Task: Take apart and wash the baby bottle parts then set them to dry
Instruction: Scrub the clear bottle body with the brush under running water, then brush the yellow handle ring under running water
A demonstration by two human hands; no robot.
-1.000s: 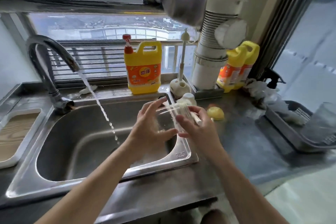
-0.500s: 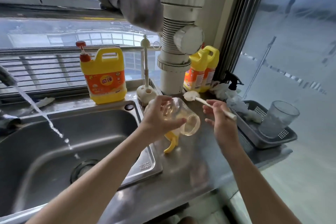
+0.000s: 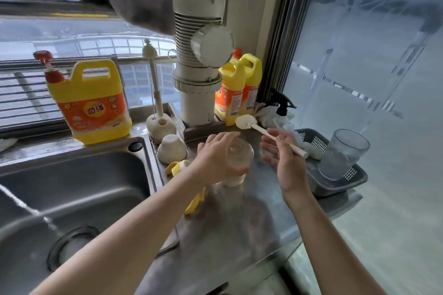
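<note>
Left hand: your left hand [image 3: 215, 159] wraps fingers and thumb round the clear bottle body [image 3: 241, 155], gripping it from the sink side.
Right hand: your right hand [image 3: 286, 165] pinches the white handle of the bottle brush [image 3: 262, 132] between thumb and fingers, the other fingers loosely spread.
Bottle body: it stands roughly upright over the steel counter [image 3: 239, 227], between your two hands; whether its lower end touches the counter cannot be told.
Brush head: the bristles point up and away, near the two yellow bottles [image 3: 239, 88], apart from the bottle body.
Yellow handle piece [image 3: 176, 167]: lies on the counter beneath your left wrist, partly hidden.
White cap [image 3: 171, 148]: sits beside the sink rim, before the brush stand [image 3: 160, 126].
Grey basket [image 3: 335, 184]: right of your right hand, holding a clear cup [image 3: 342, 153].
Sink [image 3: 96, 175]: at left; a water stream [image 3: 24, 206] falls into it.
Detergent jug [image 3: 91, 103]: on the ledge behind the sink.
</note>
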